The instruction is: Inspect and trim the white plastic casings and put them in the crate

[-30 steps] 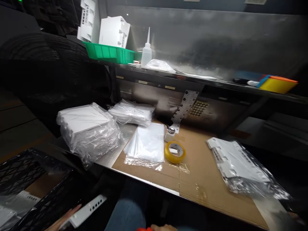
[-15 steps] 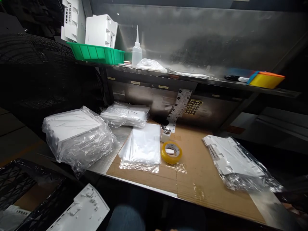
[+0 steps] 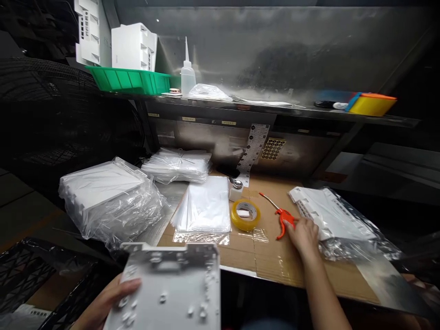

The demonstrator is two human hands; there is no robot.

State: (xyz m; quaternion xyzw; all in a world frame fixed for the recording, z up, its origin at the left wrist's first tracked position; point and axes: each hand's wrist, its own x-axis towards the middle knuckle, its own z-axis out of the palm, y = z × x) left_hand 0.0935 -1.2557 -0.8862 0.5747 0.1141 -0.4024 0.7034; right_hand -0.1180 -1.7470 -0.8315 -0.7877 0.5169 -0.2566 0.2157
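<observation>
My left hand (image 3: 112, 300) grips the left edge of a white plastic panel (image 3: 172, 279) with moulded clips and posts, thumb on its face. The panel is held up in front of the bench's near edge. Over the cardboard, my right hand (image 3: 305, 236) is closed around the rear of a red air blow gun (image 3: 284, 220), whose thin metal nozzle points up and left. Left of the gun lies a roll of yellow tape (image 3: 245, 215). Just right of that hand is a bagged white panel (image 3: 332, 215).
A stack of clear bags (image 3: 202, 208) lies on the cardboard (image 3: 271, 261), near a small pump bottle (image 3: 235, 190). Bagged white panels (image 3: 103, 188) stand at left. The shelf above holds a green tray (image 3: 129, 81), a squeeze bottle (image 3: 188, 79) and a yellow box (image 3: 373, 104).
Both hands have come into view. The white panel has risen from the lower left in my left hand. The red air blow gun now appears in my right hand.
</observation>
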